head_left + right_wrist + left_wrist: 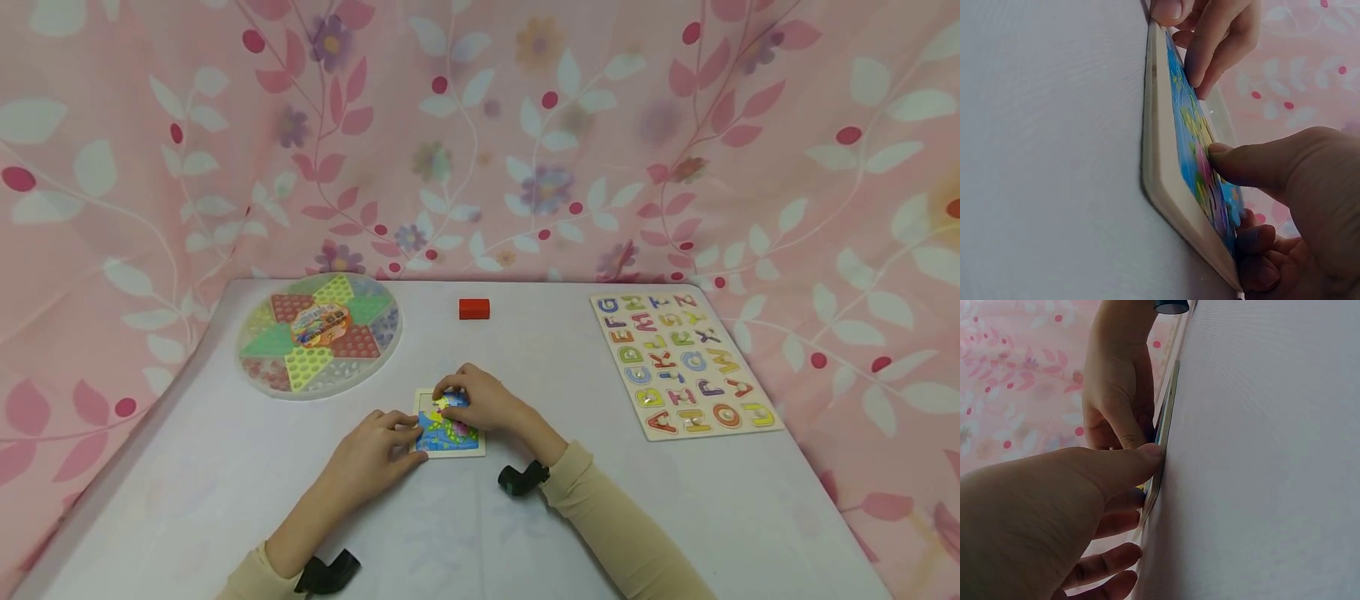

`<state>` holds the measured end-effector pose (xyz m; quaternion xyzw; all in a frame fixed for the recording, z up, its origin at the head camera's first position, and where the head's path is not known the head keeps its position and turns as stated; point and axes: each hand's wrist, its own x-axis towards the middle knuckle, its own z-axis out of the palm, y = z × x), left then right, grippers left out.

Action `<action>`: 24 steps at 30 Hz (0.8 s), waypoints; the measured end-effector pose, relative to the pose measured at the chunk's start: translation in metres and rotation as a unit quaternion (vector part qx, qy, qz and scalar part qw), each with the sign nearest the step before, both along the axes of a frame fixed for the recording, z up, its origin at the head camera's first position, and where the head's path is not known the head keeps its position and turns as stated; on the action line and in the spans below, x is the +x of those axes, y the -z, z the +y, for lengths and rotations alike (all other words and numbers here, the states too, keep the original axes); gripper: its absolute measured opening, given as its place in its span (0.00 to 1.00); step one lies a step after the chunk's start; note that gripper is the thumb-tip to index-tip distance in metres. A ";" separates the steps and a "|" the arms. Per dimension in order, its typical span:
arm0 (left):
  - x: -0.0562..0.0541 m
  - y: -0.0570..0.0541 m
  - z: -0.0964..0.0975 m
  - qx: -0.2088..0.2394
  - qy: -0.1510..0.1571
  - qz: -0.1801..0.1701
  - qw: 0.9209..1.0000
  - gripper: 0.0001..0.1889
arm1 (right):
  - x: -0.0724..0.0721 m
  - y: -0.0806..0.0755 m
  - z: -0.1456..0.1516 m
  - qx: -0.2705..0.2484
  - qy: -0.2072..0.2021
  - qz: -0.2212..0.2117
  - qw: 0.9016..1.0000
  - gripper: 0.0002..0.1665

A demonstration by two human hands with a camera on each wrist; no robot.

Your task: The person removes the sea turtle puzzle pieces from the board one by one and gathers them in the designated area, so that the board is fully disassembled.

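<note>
A small jigsaw puzzle in a cream wooden tray (459, 454) lies flat on the table, its picture mostly blue with green, yellow and pink. My left hand (371, 450) holds the tray at its left side, thumb at the near corner and fingers over the left edge. Over the upper right part, my right hand (483, 400) pinches a puzzle piece (1232, 197) between thumb and fingers; the piece stands partly raised at the far side in the right wrist view. Bare cream backing shows in the tray's upper left corner. The right fingers hide part of the picture.
A round Chinese checkers board (360, 310) lies at the back left. Behind the puzzle sits a red block (474, 309). On the right is a wooden alphabet board (711, 414) with coloured letters. A pink floral curtain (487, 167) hangs behind the white-covered table (562, 350).
</note>
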<state>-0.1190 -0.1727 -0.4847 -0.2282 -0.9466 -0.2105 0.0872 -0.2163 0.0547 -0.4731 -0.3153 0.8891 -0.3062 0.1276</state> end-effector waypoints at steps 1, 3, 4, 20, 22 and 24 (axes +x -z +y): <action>0.000 0.000 0.000 0.000 0.000 -0.002 1.000 0.21 | 0.000 0.000 0.000 -0.004 -0.001 0.002 1.000 0.12; 0.000 0.000 0.000 -0.002 -0.001 -0.009 1.000 0.21 | 0.000 0.000 0.001 -0.009 -0.003 0.004 1.000 0.12; 0.000 0.000 0.000 -0.003 -0.002 -0.012 1.000 0.22 | 0.000 0.000 0.001 -0.011 -0.005 0.006 1.000 0.12; 0.001 -0.002 0.000 -0.004 -0.002 -0.015 1.000 0.22 | -0.010 0.002 0.011 -0.027 -0.035 -0.002 0.999 0.20; 0.000 -0.001 0.000 -0.004 -0.002 -0.014 1.000 0.22 | -0.011 0.003 0.012 -0.030 -0.037 -0.002 0.999 0.19; 0.000 -0.001 0.000 -0.006 -0.002 -0.013 1.000 0.22 | -0.012 0.003 0.012 -0.032 -0.041 -0.001 0.999 0.19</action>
